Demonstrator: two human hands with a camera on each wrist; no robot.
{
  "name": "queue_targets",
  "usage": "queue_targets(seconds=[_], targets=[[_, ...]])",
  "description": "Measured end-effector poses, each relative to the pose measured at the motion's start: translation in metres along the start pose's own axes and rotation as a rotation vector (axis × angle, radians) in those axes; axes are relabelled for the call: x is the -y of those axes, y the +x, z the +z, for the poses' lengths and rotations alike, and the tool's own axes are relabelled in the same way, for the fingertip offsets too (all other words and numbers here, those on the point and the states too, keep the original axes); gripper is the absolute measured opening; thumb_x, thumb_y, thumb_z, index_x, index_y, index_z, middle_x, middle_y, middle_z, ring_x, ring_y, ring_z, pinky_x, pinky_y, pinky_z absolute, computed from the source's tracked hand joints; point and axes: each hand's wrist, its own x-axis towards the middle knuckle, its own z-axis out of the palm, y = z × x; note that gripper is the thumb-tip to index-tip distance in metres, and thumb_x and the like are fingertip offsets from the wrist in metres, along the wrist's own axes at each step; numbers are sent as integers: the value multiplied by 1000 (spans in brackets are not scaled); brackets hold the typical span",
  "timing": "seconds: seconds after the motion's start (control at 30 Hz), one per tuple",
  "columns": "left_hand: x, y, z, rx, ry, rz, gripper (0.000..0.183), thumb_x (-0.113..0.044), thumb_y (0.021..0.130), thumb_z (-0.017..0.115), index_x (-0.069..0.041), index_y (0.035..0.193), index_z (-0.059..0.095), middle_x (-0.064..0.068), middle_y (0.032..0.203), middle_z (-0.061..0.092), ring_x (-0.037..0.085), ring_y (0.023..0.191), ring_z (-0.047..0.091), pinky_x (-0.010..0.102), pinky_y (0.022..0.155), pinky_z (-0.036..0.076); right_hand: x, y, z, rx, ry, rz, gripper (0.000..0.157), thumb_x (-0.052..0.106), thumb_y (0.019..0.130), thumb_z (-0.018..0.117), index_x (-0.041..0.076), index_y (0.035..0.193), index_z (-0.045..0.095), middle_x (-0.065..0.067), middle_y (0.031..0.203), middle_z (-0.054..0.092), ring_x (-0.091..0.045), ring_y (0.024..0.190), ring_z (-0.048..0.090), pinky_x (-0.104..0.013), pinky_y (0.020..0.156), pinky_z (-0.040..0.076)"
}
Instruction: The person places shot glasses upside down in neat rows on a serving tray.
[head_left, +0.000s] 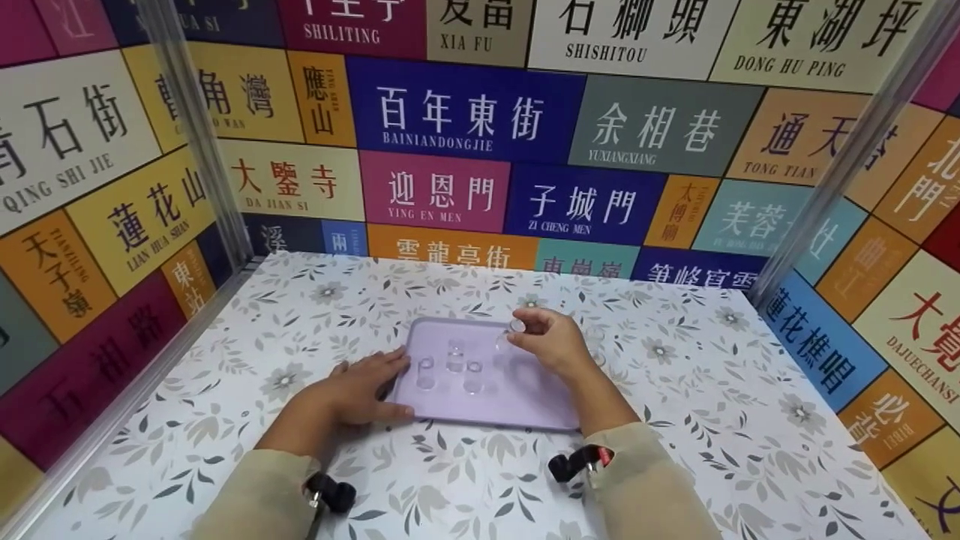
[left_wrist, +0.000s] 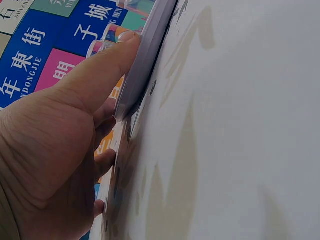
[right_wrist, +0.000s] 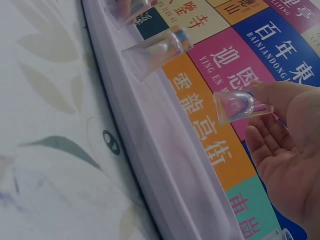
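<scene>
In the head view, a tray [head_left: 487, 411] of smooth, matt purple material, rectangular with rounded corners and a low rim, lies on a white tablecloth [head_left: 420, 480] printed with grey leaves and flowers. Upon it stand three small, clear glasses: a left one [head_left: 426, 373], a back one [head_left: 455, 356] and a front one [head_left: 473, 377]. The left hand [head_left: 367, 391] rests at the tray's left edge, its thumb well apart from the other fingers. The right hand [head_left: 553, 343] pinches a fourth glass [head_left: 517, 325] over the far right part of the tray. Both sleeves [head_left: 652, 480] are beige cloth.

In the left wrist view, the thumb lies almost straight along the thin, rounded rim; the other fingers are partly hidden below it, so their exact bend I cannot tell.

In the right wrist view, thumb and fingers hold the fourth glass by its narrower end, with a narrow gap; its wider end points down, apart from the tray. The surface is transparent and shiny. Behind is a wall [right_wrist: 207, 132] of coloured, lettered rectangles.
</scene>
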Motion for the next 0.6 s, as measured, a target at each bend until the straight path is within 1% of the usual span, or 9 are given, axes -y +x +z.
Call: queue_targets(seconds=[0.1,0.2,0.33,0.43,0.6], targets=[[0,0,0,1,-14,-7,108,-77,84,74,-38,171,24,-19,181,9,30,171,7,72,134,-3,-4,-1,6,21,-32,-12,45,17,85,91,12,128,79,-7,117,81,-18,104,71,-25,91,59],[0,1,0,4,-17,-16,108,-78,84,74,-39,171,24,-20,181,8,29,171,7,71,134,-3,-8,-2,11,35,-67,-11,40,15,85,90,13,124,80,-7,111,81,-17,102,71,-29,93,59],[-1,1,-1,9,-15,-23,108,-78,84,74,-39,171,23,-21,180,7,27,171,6,70,134,-3,-9,-4,17,62,-93,-1,37,15,87,88,15,123,81,-5,109,81,-17,103,71,-32,96,59],[-1,0,-1,9,-13,-21,109,-78,83,74,-39,171,23,-20,180,7,27,171,6,70,134,-3,-10,-5,20,81,-101,-2,37,15,88,87,16,124,81,-3,108,81,-17,103,71,-31,95,58],[0,1,0,6,-13,-10,108,-77,84,74,-37,171,23,-18,181,8,28,171,7,71,134,-3,-10,-5,24,110,-86,-10,38,11,88,86,12,125,80,-4,107,80,-15,100,70,-27,91,58]])
